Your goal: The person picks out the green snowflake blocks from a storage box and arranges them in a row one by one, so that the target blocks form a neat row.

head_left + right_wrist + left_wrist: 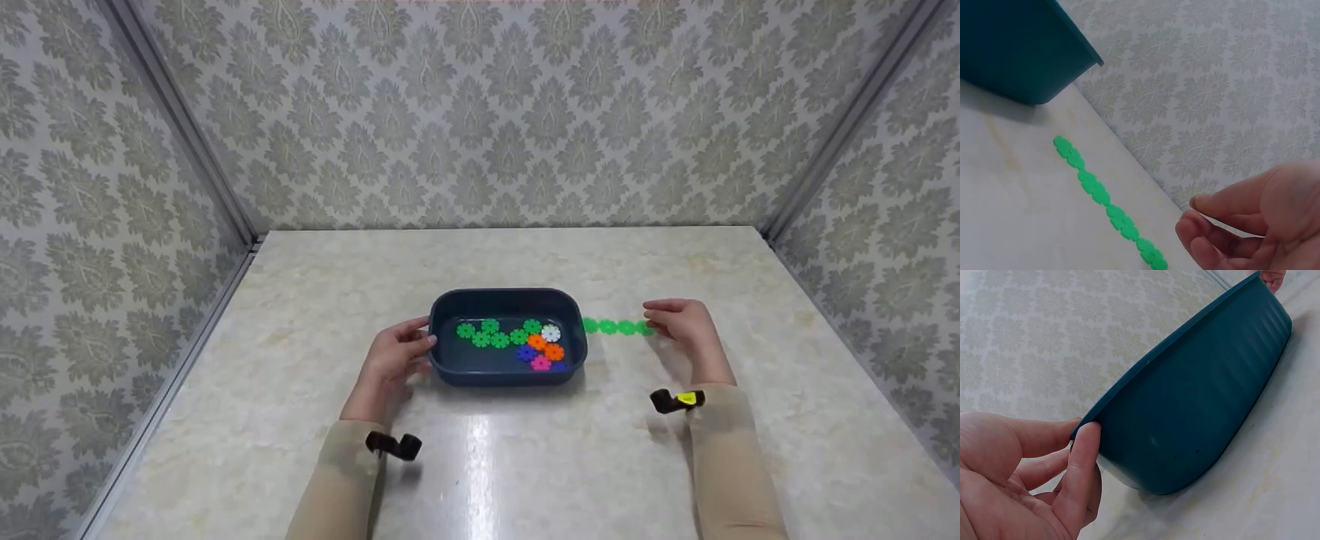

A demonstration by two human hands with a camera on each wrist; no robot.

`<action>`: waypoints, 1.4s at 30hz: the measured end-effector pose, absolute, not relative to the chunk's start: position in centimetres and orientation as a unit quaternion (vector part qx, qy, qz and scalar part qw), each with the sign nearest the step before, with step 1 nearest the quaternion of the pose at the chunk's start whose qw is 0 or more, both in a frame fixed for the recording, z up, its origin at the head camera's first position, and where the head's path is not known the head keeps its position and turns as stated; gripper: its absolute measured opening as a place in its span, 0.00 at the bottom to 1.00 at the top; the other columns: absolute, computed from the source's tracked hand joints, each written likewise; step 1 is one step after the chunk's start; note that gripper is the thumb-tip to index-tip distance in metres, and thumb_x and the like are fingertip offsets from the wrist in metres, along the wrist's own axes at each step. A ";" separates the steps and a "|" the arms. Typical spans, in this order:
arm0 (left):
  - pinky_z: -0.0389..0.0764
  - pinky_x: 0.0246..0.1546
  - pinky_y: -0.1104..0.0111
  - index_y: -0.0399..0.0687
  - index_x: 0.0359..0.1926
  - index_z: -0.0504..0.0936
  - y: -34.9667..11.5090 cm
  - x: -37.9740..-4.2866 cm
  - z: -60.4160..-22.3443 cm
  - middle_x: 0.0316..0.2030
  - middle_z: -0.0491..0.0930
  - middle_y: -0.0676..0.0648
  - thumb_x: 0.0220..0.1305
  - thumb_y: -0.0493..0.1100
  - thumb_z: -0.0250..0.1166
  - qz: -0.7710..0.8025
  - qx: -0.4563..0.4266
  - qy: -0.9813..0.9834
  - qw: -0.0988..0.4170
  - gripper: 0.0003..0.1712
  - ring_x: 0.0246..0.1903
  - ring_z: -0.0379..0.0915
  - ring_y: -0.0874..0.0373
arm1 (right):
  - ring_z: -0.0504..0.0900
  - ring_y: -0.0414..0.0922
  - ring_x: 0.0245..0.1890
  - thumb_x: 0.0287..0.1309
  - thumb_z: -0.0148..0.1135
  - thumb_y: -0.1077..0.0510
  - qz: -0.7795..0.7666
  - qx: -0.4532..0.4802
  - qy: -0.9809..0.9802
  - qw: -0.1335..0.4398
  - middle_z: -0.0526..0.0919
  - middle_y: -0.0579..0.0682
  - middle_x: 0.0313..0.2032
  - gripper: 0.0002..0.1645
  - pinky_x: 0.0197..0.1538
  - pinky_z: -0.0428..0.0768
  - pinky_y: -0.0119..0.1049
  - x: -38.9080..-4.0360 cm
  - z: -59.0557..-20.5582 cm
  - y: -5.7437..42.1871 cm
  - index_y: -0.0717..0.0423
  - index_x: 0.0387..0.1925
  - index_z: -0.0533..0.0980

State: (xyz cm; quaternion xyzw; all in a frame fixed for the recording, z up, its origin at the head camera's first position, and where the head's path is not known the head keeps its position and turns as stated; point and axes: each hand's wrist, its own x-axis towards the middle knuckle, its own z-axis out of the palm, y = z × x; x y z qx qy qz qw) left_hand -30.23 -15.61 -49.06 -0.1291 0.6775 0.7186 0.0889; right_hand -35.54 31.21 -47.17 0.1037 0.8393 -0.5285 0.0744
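A dark blue plastic bin (480, 379) stands on the table. My left hand (394, 352) pinches its left rim, as the left wrist view (1044, 478) also shows. Flower-shaped toy discs lie inside: several green discs (490, 339), a white disc (551, 333), orange discs (553, 352), a purple disc (526, 352) and a pink disc (541, 363). Right of the bin, a row of green discs (617, 327) joined edge to edge lies on the table. Over its right end hovers my right hand (684, 328), fingers loosely bent; the right wrist view shows the fingers apart from the row (1123, 223).
The pale marbled table (300, 277) is bounded by patterned walls (465, 150) at the back and both sides. A black wrist camera (394, 445) is strapped over the left sleeve, and another black camera (676, 400) over the right.
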 end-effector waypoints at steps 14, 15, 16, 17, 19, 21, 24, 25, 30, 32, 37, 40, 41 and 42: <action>0.83 0.28 0.71 0.48 0.68 0.78 -15.6 -30.2 -49.0 0.46 0.75 0.45 0.68 0.33 0.68 0.715 -0.132 0.681 0.084 0.29 0.32 0.77 0.59 | 0.85 0.30 0.42 0.73 0.62 0.53 -0.596 0.071 0.795 0.093 0.84 0.43 0.51 0.31 0.49 0.83 0.23 -35.4 -45.9 29.6 0.58 0.72 0.71; 0.83 0.27 0.71 0.48 0.68 0.77 -15.6 -30.2 -49.0 0.46 0.75 0.45 0.68 0.33 0.68 0.716 -0.133 0.680 0.084 0.29 0.32 0.77 0.60 | 0.85 0.30 0.42 0.73 0.61 0.53 -0.598 0.069 0.793 0.095 0.84 0.43 0.51 0.31 0.49 0.83 0.23 -35.4 -45.8 29.4 0.58 0.72 0.70; 0.83 0.27 0.71 0.47 0.69 0.77 -15.6 -30.2 -49.0 0.46 0.75 0.45 0.68 0.33 0.68 0.717 -0.133 0.679 0.084 0.29 0.32 0.77 0.60 | 0.85 0.30 0.42 0.73 0.61 0.53 -0.601 0.069 0.791 0.096 0.84 0.42 0.50 0.30 0.49 0.83 0.23 -35.4 -45.7 29.2 0.58 0.72 0.70; 0.83 0.27 0.71 0.47 0.69 0.77 -15.6 -30.2 -49.0 0.45 0.75 0.45 0.68 0.33 0.68 0.719 -0.132 0.677 0.084 0.29 0.32 0.77 0.60 | 0.85 0.30 0.43 0.73 0.61 0.54 -0.605 0.068 0.787 0.098 0.84 0.42 0.50 0.30 0.49 0.83 0.23 -35.4 -45.6 29.0 0.58 0.72 0.70; 0.82 0.27 0.71 0.46 0.69 0.77 -15.7 -30.3 -49.0 0.45 0.75 0.45 0.68 0.32 0.68 0.721 -0.132 0.675 0.083 0.29 0.32 0.77 0.60 | 0.85 0.31 0.43 0.73 0.61 0.55 -0.614 0.064 0.780 0.102 0.84 0.42 0.50 0.30 0.49 0.83 0.23 -35.4 -45.4 28.6 0.59 0.72 0.70; 0.82 0.27 0.71 0.45 0.69 0.77 -15.7 -30.3 -49.0 0.45 0.75 0.45 0.68 0.32 0.68 0.723 -0.131 0.673 0.084 0.29 0.32 0.77 0.60 | 0.85 0.32 0.43 0.73 0.61 0.56 -0.624 0.056 0.773 0.103 0.84 0.41 0.48 0.30 0.49 0.83 0.23 -35.4 -45.2 28.2 0.60 0.71 0.70; 0.83 0.27 0.71 0.46 0.69 0.77 -15.6 -30.4 -49.0 0.46 0.75 0.45 0.68 0.32 0.68 0.721 -0.135 0.674 0.085 0.29 0.31 0.77 0.60 | 0.86 0.32 0.41 0.72 0.62 0.57 -0.636 0.038 0.764 0.102 0.84 0.38 0.44 0.30 0.48 0.84 0.23 -35.3 -44.9 27.4 0.63 0.71 0.69; 0.83 0.27 0.71 0.46 0.69 0.77 -15.6 -30.4 -49.0 0.46 0.75 0.45 0.68 0.32 0.68 0.720 -0.136 0.675 0.087 0.29 0.31 0.77 0.60 | 0.86 0.32 0.41 0.72 0.62 0.57 -0.639 0.031 0.762 0.101 0.84 0.38 0.43 0.31 0.48 0.84 0.24 -35.3 -44.9 27.1 0.64 0.71 0.69; 0.83 0.29 0.70 0.48 0.69 0.77 -15.6 -30.3 -49.2 0.47 0.75 0.45 0.69 0.34 0.67 0.711 -0.138 0.683 0.090 0.28 0.32 0.78 0.60 | 0.86 0.33 0.41 0.71 0.63 0.59 -0.640 0.004 0.762 0.097 0.85 0.39 0.43 0.30 0.48 0.84 0.25 -35.2 -44.7 25.4 0.66 0.69 0.71; 0.83 0.29 0.70 0.48 0.69 0.77 -15.6 -30.3 -49.2 0.48 0.75 0.44 0.69 0.34 0.67 0.708 -0.136 0.687 0.089 0.28 0.32 0.78 0.59 | 0.86 0.34 0.41 0.70 0.64 0.59 -0.635 -0.003 0.767 0.097 0.85 0.40 0.43 0.29 0.48 0.84 0.25 -35.3 -44.7 24.6 0.66 0.68 0.72; 0.84 0.30 0.71 0.48 0.69 0.77 -15.6 -30.2 -49.0 0.49 0.76 0.44 0.69 0.35 0.67 0.706 -0.135 0.690 0.088 0.28 0.33 0.78 0.59 | 0.86 0.36 0.40 0.69 0.65 0.61 -0.627 -0.017 0.773 0.101 0.85 0.42 0.42 0.27 0.46 0.85 0.27 -35.7 -44.3 22.3 0.67 0.66 0.73; 0.84 0.31 0.70 0.49 0.69 0.77 -15.6 -30.2 -48.9 0.49 0.76 0.44 0.69 0.35 0.68 0.706 -0.138 0.689 0.088 0.28 0.34 0.78 0.59 | 0.86 0.37 0.39 0.68 0.65 0.62 -0.623 -0.025 0.774 0.110 0.86 0.44 0.43 0.26 0.47 0.85 0.28 -35.8 -44.0 20.9 0.67 0.65 0.74; 0.84 0.31 0.70 0.49 0.69 0.78 -15.6 -30.2 -48.9 0.49 0.76 0.44 0.69 0.35 0.68 0.705 -0.139 0.689 0.088 0.28 0.34 0.78 0.59 | 0.86 0.37 0.40 0.68 0.65 0.62 -0.620 -0.030 0.776 0.114 0.86 0.45 0.44 0.26 0.48 0.85 0.28 -35.9 -44.0 20.5 0.67 0.65 0.75; 0.84 0.31 0.70 0.49 0.68 0.78 -15.6 -30.2 -48.9 0.48 0.76 0.44 0.69 0.35 0.68 0.705 -0.139 0.690 0.088 0.28 0.34 0.78 0.59 | 0.86 0.37 0.40 0.68 0.65 0.61 -0.616 -0.036 0.778 0.118 0.86 0.46 0.45 0.26 0.49 0.85 0.29 -35.9 -43.9 20.1 0.67 0.65 0.75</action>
